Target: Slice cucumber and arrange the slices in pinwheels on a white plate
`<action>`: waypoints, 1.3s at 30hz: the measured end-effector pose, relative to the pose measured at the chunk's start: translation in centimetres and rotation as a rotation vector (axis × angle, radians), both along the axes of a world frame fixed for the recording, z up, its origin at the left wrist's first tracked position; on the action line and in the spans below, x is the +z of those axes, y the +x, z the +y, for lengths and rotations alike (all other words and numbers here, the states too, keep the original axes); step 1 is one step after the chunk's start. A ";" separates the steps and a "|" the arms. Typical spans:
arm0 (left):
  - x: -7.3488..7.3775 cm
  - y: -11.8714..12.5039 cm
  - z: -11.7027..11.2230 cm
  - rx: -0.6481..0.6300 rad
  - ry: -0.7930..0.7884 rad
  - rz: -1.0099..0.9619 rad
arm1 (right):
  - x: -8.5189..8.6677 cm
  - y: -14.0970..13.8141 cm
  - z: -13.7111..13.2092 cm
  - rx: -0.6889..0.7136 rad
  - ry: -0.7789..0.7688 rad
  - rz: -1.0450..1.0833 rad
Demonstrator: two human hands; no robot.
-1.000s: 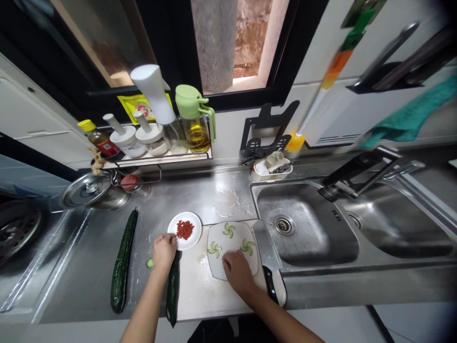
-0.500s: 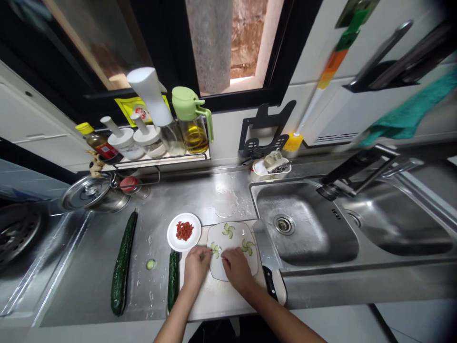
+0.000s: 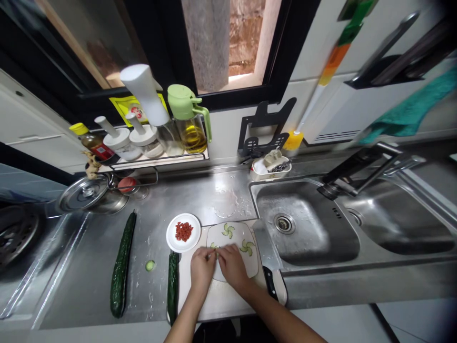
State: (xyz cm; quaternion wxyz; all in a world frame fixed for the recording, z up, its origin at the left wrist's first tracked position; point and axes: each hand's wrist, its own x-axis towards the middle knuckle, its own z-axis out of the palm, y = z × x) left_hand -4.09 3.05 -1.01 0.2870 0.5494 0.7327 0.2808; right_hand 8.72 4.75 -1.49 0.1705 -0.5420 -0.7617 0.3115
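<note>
Left hand (image 3: 203, 267) and right hand (image 3: 233, 267) converge over the square plate (image 3: 243, 232).
Fingers bent, tips nearly meeting; cannot tell whether they pinch anything. Two green pinwheels (image 3: 247, 247) show on the plate, a third partly hidden by fingertips. Cut cucumber (image 3: 173, 286) borders the left side, knife (image 3: 267, 245) the right; steel counter (image 3: 205, 193) extends behind.
</note>
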 end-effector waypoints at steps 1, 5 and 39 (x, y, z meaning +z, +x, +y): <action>0.1 0.0 0.0 -0.008 0.004 -0.003 | -0.1 0.0 0.0 0.001 0.000 0.001; 0.3 -0.1 -0.2 -0.030 0.006 0.014 | -0.1 -0.1 0.0 0.008 -0.010 0.008; -0.3 -0.8 -0.2 -0.078 0.071 0.073 | 0.1 -0.2 0.2 -0.004 0.003 -0.025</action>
